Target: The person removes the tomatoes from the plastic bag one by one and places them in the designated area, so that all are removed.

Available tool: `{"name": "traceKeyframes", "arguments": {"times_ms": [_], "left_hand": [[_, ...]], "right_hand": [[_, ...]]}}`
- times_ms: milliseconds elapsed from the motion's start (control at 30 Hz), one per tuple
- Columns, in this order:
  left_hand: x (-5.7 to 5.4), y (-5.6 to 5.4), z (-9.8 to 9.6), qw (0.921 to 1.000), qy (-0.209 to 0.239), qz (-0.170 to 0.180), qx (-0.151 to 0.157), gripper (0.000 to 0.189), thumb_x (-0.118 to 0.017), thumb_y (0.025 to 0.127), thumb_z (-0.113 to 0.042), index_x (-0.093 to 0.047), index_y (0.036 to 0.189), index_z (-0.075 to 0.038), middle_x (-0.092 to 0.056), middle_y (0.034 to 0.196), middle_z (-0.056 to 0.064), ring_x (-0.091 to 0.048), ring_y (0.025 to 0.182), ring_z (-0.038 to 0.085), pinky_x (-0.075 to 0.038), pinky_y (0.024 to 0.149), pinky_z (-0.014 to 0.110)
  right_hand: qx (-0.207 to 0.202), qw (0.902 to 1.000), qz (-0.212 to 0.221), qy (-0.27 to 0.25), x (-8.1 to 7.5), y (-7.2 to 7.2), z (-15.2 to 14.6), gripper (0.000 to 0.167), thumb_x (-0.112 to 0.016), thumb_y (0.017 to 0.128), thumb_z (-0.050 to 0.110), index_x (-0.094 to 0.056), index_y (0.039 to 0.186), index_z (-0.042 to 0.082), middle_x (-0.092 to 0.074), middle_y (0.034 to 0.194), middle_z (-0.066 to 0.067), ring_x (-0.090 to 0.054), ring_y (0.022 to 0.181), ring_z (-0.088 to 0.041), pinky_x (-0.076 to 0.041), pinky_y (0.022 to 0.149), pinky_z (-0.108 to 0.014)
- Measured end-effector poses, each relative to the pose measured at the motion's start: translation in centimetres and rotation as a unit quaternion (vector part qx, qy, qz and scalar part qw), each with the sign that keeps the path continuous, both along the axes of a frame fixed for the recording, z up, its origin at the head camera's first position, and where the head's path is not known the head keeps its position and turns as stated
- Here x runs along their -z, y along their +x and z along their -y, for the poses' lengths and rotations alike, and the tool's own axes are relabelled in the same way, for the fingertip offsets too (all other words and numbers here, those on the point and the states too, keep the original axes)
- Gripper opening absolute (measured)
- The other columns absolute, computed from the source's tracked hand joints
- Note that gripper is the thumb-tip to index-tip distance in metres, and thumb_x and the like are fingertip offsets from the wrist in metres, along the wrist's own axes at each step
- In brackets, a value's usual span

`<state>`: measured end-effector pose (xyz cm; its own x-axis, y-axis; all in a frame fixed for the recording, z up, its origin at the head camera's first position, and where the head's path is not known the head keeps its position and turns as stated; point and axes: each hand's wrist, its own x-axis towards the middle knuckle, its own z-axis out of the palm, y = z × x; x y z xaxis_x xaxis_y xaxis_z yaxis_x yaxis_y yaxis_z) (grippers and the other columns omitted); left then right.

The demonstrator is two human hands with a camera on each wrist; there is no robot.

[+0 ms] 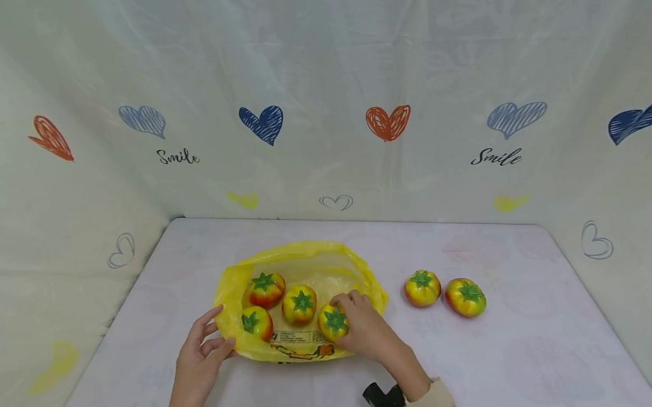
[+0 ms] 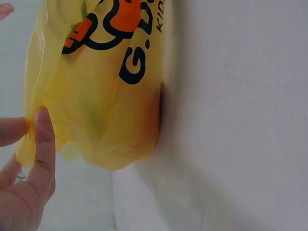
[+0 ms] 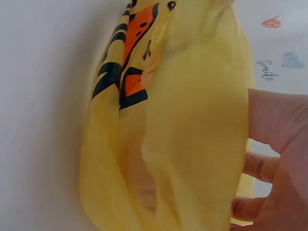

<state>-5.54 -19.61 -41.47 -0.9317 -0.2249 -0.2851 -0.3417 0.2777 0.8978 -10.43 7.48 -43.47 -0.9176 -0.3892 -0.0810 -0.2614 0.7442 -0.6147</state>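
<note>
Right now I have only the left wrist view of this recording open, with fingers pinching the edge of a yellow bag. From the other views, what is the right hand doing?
Observer: The right hand grips a red-and-yellow fruit within the mouth of the yellow bag.
Operator: My side of the bag only shows vague shapes. Does it hold any others?
Observer: Three more: a back-left fruit, a front-left fruit and a middle fruit.
Operator: Are any outside it?
Observer: Two, close together on the table to the bag's right: a nearer-to-bag fruit and a farther fruit.

Two fruits (image 1: 423, 288) lie right of the bag (image 1: 292, 251), others (image 1: 299, 305) inside.
</note>
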Motion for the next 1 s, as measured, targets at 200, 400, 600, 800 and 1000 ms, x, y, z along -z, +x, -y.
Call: {"name": "traceKeyframes", "arguments": {"times_ms": [200,400,600,800,1000], "left_hand": [[0.0,0.0,0.0,1.0000,-0.001,0.001,0.001,0.060,-0.056,0.090,-0.004,-0.032,0.143,-0.020,-0.041,0.135,0.015,-0.059,0.078,-0.002,-0.056,0.075,0.021],[0.0,-0.1,0.0,1.0000,-0.003,0.004,0.001,0.060,-0.055,0.090,-0.004,-0.031,0.143,-0.020,-0.040,0.135,0.016,-0.059,0.078,-0.002,-0.056,0.076,0.022],[0.1,-0.1,0.0,1.0000,-0.005,0.003,0.000,0.060,-0.055,0.090,-0.005,-0.031,0.143,-0.020,-0.041,0.134,0.016,-0.059,0.078,-0.002,-0.056,0.075,0.021],[0.2,-0.1,0.0,1.0000,-0.005,0.001,-0.002,0.060,-0.056,0.090,-0.004,-0.031,0.143,-0.020,-0.041,0.134,0.016,-0.059,0.077,-0.003,-0.055,0.073,0.018],[0.1,-0.1,0.0,1.0000,-0.003,0.006,-0.004,0.060,-0.055,0.090,-0.004,-0.031,0.143,-0.019,-0.041,0.134,0.016,-0.059,0.077,-0.003,-0.056,0.074,0.020]], "right_hand": [[0.017,0.9997,-0.001,-0.018,-1.3,0.8,-0.3,0.058,-0.073,0.068,0.013,-0.050,0.121,0.014,-0.045,0.118,-0.009,-0.042,0.100,-0.023,-0.049,0.075,-0.035],[0.037,0.9984,-0.004,-0.042,-2.4,1.9,-1.1,0.058,-0.073,0.071,0.016,-0.049,0.124,0.015,-0.044,0.121,-0.007,-0.042,0.105,-0.024,-0.050,0.079,-0.038],[0.072,0.9958,-0.024,-0.051,-3.1,2.8,-2.0,0.058,-0.073,0.069,0.016,-0.050,0.122,0.016,-0.044,0.119,-0.004,-0.040,0.108,-0.022,-0.049,0.083,-0.039],[0.108,0.9916,-0.044,-0.056,-3.2,3.8,-3.0,0.058,-0.074,0.068,0.014,-0.052,0.121,0.016,-0.045,0.121,-0.004,-0.043,0.108,-0.020,-0.048,0.088,-0.040],[0.139,0.9877,-0.041,-0.058,-3.1,4.7,-4.0,0.058,-0.074,0.067,0.011,-0.051,0.120,0.017,-0.043,0.123,-0.004,-0.043,0.114,-0.023,-0.046,0.095,-0.044]]}}
